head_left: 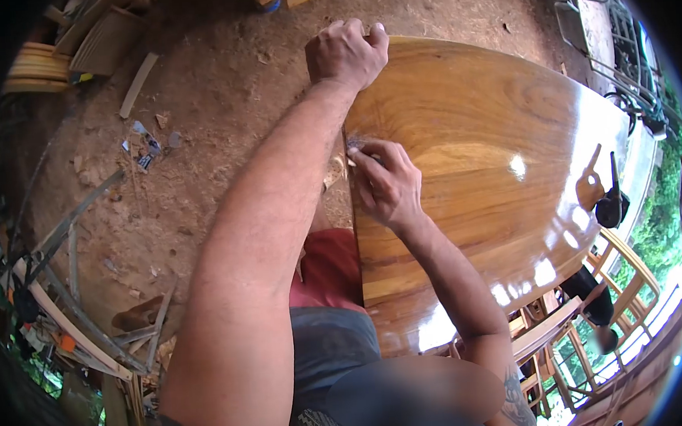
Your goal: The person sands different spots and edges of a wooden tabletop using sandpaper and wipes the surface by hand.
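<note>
A large glossy wooden panel with a curved far edge lies in front of me to the right. Up at its top left corner is my left hand, its fingers curled in; whatever they close on is hidden. Lower down, my right hand is at the panel's straight left edge, with thumb and fingers pinched together. A small pale bit shows at those fingertips, too small to name. Dark marks show on the wood beside them.
Brown ground with scraps lies to the left. Stacked wood pieces are at the top left, slats at the lower left. Wooden frames and another person are at the right. A dark object sits at the panel's right end.
</note>
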Demonstrator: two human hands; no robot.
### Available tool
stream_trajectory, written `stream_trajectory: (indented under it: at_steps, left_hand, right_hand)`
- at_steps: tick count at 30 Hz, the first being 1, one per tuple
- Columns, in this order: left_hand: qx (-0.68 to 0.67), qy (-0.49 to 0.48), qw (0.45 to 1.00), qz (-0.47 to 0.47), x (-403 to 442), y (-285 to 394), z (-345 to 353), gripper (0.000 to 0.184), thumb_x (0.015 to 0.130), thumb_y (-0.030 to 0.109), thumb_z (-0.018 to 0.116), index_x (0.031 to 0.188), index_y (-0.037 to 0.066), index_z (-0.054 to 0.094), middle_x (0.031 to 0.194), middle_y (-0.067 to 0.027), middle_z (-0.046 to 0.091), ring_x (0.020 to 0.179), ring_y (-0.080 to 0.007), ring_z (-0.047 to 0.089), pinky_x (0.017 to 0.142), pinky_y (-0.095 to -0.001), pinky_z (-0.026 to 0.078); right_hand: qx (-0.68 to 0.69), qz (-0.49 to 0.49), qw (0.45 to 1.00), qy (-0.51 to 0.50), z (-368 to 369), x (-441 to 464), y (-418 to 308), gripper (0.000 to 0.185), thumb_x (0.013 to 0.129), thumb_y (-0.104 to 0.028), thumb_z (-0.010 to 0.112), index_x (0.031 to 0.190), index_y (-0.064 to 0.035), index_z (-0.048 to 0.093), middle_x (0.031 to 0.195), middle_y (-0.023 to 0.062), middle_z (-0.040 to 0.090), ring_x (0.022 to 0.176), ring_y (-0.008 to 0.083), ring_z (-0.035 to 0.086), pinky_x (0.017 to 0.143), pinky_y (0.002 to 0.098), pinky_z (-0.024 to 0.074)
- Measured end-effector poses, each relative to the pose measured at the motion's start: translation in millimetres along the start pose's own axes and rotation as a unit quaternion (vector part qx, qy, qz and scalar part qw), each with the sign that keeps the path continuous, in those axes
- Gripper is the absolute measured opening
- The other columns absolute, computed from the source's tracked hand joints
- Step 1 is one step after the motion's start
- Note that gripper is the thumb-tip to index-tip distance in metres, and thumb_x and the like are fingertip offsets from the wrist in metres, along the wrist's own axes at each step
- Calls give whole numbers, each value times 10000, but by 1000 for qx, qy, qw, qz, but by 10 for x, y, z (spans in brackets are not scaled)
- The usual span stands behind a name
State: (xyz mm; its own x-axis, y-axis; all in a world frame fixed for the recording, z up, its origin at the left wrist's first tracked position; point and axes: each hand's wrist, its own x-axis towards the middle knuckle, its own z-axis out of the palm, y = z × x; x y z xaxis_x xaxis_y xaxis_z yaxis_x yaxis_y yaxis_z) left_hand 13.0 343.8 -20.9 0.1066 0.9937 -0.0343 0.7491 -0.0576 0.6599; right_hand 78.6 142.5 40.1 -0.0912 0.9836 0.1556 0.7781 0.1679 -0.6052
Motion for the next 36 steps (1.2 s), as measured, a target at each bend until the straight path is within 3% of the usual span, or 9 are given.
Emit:
stream_trajectory:
  at_steps: [5,8,17,21,36]
  left_hand:
    - [15,5,1000,5,-21,-11,18,459,990,485,590,875,78,771,906,-168,776,856,-373,774,790,-521,621]
    - [29,-28,999,-16,11,5,-18,464,1017,515,577,900,109,769,959,-116,792,894,-329,776,803,-490,617]
    - [38,0,999,-2,-3,7,-7,470,1017,515,571,893,108,769,961,-112,789,902,-341,771,824,-491,612]
    - [30,-23,999,-18,-6,29,-38,465,1015,519,570,897,115,770,973,-114,790,914,-350,768,842,-495,609]
    - [38,-32,999,-16,-1,13,-31,468,1026,520,559,881,121,756,976,-111,788,927,-329,768,830,-496,604]
  right_hand:
    - [7,0,1000,9,28,2,-15,381,803,-34,768,1182,-78,759,1113,102,681,942,310,679,764,404,585]
    - [0,8,1000,13,-37,-30,38,382,811,-35,763,1192,-75,755,1104,103,682,947,304,679,767,404,585]
    - [-15,48,999,16,-70,10,82,363,799,-48,776,1160,-75,753,1114,92,672,963,298,674,774,404,589]
    - [5,11,1000,14,-28,-26,33,358,795,-50,780,1150,-89,758,1110,90,671,972,296,675,772,401,589]
    - [1,11,1000,21,-16,-13,47,344,804,-68,799,1144,-93,761,1094,91,678,943,299,680,750,398,588]
